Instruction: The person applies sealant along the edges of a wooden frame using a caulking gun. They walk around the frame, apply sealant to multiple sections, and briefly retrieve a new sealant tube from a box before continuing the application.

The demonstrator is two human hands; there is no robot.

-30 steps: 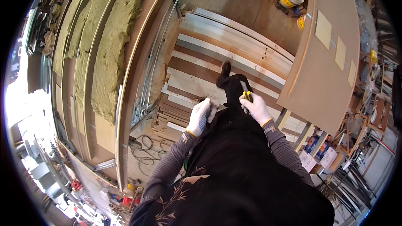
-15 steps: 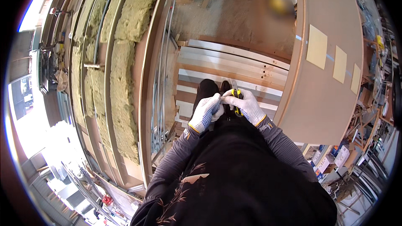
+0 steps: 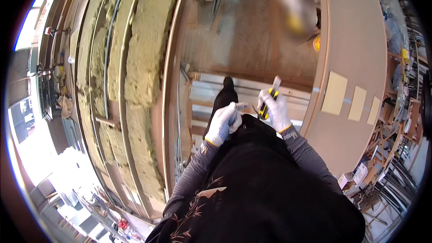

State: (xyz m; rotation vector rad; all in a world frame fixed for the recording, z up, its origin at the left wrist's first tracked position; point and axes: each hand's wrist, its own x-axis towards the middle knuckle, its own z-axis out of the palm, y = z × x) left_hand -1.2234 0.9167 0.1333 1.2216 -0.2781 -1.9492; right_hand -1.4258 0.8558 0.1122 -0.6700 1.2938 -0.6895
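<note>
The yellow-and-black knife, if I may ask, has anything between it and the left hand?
Only the right hand, gripping the knife; otherwise nothing clearly visible fills the gap to the left hand.

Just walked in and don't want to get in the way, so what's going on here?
A person in white gloves has a yellow-and-black tool in the right hand, its pale blade pointing away from the body. The left hand is beside it with fingers curled; whether it holds anything small, I can't tell. Fluffy yellowish wool fills a framed structure on the left, and a brown panel bearing three pale rectangles stretches along the right. Neither hand touches them.
</note>
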